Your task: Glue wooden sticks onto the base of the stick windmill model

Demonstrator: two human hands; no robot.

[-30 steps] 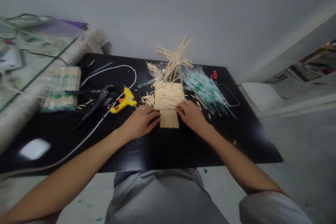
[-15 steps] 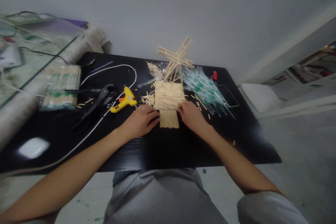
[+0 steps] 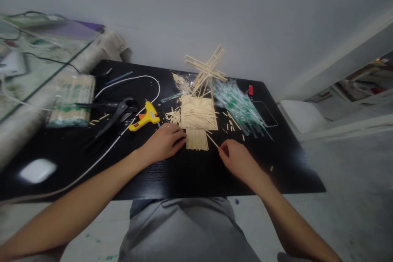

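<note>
A small flat panel of side-by-side wooden sticks lies on the black table. My left hand rests against the panel's left edge with its fingers curled, pressing on it. To the right of the panel, my right hand pinches a single thin wooden stick that slants up toward the panel. Behind the panel lies a larger mat of sticks with loose sticks piled on top. A stick windmill model stands at the mat's far edge.
A yellow glue gun with a white cord lies left of the mat, black pliers further left. Plastic-wrapped stick packets are heaped at the right, a stick bundle at far left. A phone and cut stick bits lie about.
My right hand has drawn back from the panel's right edge toward me, and it now pinches a single stick. The left hand has stayed in place.
</note>
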